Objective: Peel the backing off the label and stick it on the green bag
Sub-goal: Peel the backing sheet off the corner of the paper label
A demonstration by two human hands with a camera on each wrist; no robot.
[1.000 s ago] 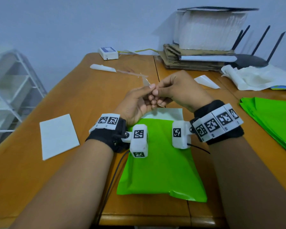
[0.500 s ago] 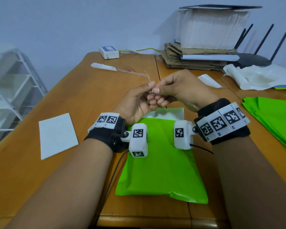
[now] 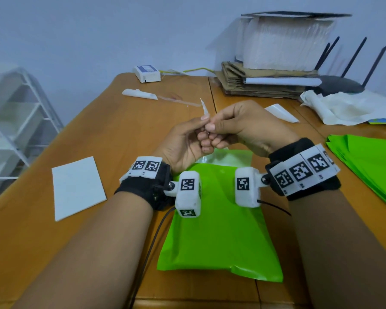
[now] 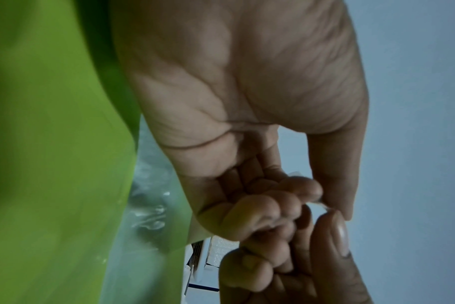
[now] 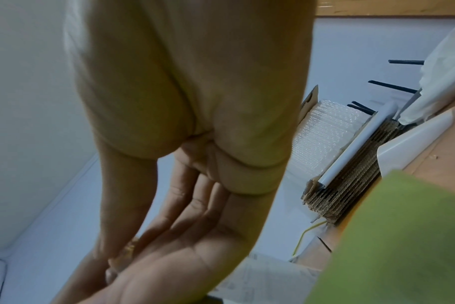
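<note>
Biggest risk here, I'd say, is the label [image 3: 204,108] folding onto itself or sticking to a fingertip once the backing comes away, since it's a thin white sliver pinched edge-on between both hands, with very little to hold. Pull too fast and it could tear or curl, or get dropped onto the bench [image 3: 112,134] sticky side down (can't tell from these shots how much is actually peeled yet, it's just too small).

Left hand [image 3: 183,143]: thumb and forefinger pinched on the label's lower end, the other fingers curled loosely into the palm. Right hand [image 3: 243,126]: also clenched into a pinch right against the left one, its fingertips [image 4: 338,232] meeting the left thumb at the strip; the remaining fingers are tucked under.

The green bag [image 3: 218,230] is lying flat on the bench right below the wrists, not touched by either hand, so the label only has a short way down to reach it.
</note>
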